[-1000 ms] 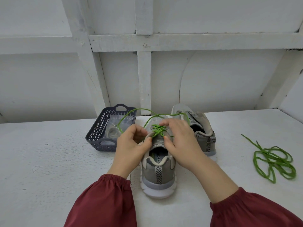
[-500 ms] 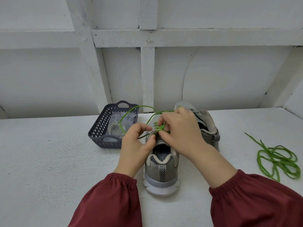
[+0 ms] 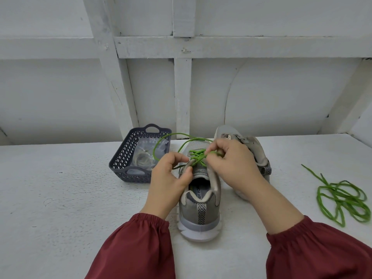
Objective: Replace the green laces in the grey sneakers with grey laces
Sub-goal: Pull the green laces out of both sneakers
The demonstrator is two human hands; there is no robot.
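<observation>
Mid-frame, my right hand (image 3: 231,164) pinches the green lace (image 3: 198,155) crossed over the grey sneaker (image 3: 201,210), left hand (image 3: 169,178) gripping its collar; yanking could snag the loose loops into a knot at an eyelet

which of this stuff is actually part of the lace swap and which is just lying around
In the job:
near sneaker, its green lace pinched by the left hand and right hand
far sneaker, no lace showing
bagged pale laces, probably the replacements

Lying about:
loose green lace on the table, right side, untouched
basket around the bag
</observation>
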